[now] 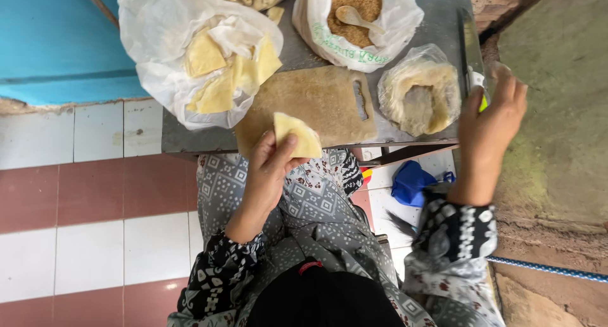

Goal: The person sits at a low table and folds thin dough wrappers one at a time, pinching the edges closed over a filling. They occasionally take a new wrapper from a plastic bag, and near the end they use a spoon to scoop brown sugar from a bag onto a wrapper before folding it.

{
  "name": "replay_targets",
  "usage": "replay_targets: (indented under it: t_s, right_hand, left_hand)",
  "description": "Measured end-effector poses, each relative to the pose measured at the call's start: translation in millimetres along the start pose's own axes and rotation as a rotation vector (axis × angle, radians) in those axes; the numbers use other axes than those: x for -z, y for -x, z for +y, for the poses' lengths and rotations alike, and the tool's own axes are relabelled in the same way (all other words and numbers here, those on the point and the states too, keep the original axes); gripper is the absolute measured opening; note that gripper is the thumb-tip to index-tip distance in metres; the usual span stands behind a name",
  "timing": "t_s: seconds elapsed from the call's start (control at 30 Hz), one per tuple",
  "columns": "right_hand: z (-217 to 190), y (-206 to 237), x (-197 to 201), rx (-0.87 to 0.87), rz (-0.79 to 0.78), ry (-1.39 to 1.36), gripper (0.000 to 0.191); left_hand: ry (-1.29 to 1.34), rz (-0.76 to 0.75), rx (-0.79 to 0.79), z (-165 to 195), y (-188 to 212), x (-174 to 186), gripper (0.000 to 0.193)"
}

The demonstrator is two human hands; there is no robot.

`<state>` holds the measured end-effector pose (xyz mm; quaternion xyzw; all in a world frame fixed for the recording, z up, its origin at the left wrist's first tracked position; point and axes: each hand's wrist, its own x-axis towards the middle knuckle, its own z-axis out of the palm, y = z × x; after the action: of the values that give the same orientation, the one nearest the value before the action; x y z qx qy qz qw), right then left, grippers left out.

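Note:
My left hand [269,165] holds a pale yellow folded pastry sheet [296,136] over the near edge of a wooden cutting board [316,99]. My right hand [491,127] grips the handle of a long knife [470,45] at the right edge of the metal table [437,10], blade pointing away from me. A white plastic bag [158,48] at the left holds several more yellow pastry sheets [221,74].
A bag of brown crumbs [361,4] with a wooden spoon [354,15] stands at the back. A clear bag of pale dough [419,93] lies right of the board. Below are a tiled floor [88,238], a blue cloth [411,181] and a rough wall [557,112].

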<state>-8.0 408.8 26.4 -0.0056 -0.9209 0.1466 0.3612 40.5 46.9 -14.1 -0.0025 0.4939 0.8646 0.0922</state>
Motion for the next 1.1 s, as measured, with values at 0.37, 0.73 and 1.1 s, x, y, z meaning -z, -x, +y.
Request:
replay_targets:
  t_s: [0.37,0.73,1.1]
  right_hand:
    - [82,9,-20,-0.024,-0.185,0.012,0.058]
    - [-72,129,67,-0.596,-0.676,-1.061,0.049]
    - [-151,145,40,-0.584,-0.997,-1.025,0.055]
  left_hand:
    - [-0.949,-0.053,-0.174,-17,-28,7,0.038]
    - [-1.277,0.203,-0.718,-23,-14,1,0.023]
    - [-1.171,0.211,-0.623,-35,-15,16,0.006]
